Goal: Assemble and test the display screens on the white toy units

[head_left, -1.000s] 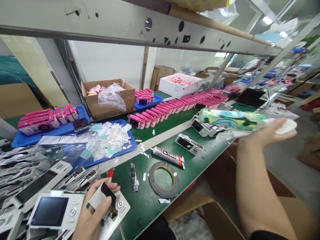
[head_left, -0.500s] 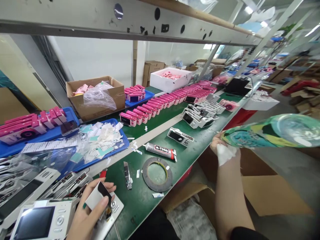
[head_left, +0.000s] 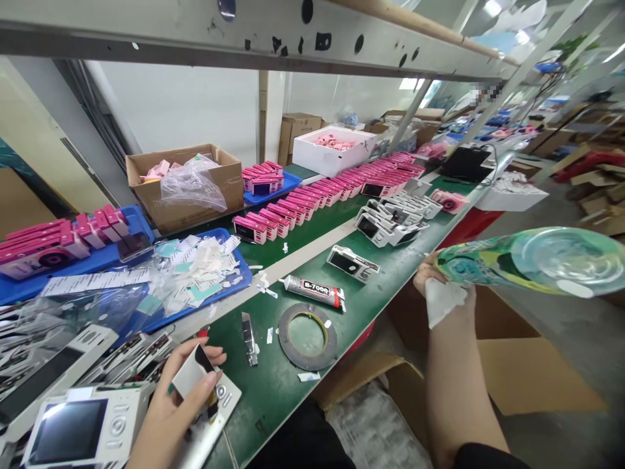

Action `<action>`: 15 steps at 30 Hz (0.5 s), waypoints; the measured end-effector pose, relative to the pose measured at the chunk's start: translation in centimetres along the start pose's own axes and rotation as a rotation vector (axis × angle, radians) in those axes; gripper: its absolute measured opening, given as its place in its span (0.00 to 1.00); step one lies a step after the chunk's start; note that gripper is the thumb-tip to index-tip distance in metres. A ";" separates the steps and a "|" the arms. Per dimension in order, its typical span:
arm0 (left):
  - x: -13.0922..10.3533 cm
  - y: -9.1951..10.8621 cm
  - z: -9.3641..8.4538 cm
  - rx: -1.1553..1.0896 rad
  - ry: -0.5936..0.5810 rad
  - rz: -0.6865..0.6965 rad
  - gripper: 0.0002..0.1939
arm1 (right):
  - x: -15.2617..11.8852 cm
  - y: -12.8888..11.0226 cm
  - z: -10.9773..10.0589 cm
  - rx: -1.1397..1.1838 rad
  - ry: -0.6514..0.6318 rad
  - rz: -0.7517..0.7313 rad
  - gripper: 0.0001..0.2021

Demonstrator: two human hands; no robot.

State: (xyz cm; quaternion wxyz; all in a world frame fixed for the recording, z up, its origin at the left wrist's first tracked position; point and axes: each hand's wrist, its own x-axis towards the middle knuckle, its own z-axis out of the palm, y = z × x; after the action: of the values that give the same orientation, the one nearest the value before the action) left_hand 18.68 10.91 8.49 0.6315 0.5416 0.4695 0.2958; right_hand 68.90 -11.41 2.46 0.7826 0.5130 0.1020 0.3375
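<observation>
My left hand [head_left: 183, 394] is closed around a small display panel [head_left: 191, 372], lifted at an angle over a white camera housing [head_left: 225, 397]. At the right, my right hand [head_left: 428, 276] grips the neck end of a green plastic bottle [head_left: 508, 264], held up with its clear base toward me. White tissue [head_left: 443, 301] hangs against the right wrist. Beside my left hand lies a white camera [head_left: 81, 430] with its screen facing up. A utility knife [head_left: 249, 340], a roll of tape [head_left: 289, 357] and a B-7000 glue tube [head_left: 312, 290] lie on the green bench.
A blue tray [head_left: 244, 273] holds paper scraps. Pink cameras [head_left: 293, 208] stand in a long row behind white camera bodies [head_left: 390, 221]. An overhead beam [head_left: 273, 39] crosses the top. Open cardboard boxes [head_left: 532, 371] sit below the bench edge.
The bottle and my right hand have shifted slightly right and down in view. My left hand still holds the display panel, a little higher in view.
</observation>
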 end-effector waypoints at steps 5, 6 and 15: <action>-0.1 -0.3 -0.4 -0.026 0.019 -0.007 0.38 | 0.2 0.3 0.3 0.041 -0.013 0.012 0.20; -0.1 -0.3 -0.5 -0.026 0.020 -0.010 0.38 | 0.4 0.7 0.2 0.093 -0.030 0.024 0.19; -0.2 -0.5 -0.9 -0.023 0.057 -0.002 0.37 | -0.7 5.1 -1.0 1.315 -0.366 0.245 0.14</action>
State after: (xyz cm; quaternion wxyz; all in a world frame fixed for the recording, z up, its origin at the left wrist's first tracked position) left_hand 17.69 11.00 8.08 0.6244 0.5252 0.4843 0.3159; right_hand 65.74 -9.83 6.29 0.2702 0.9373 0.0930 0.1997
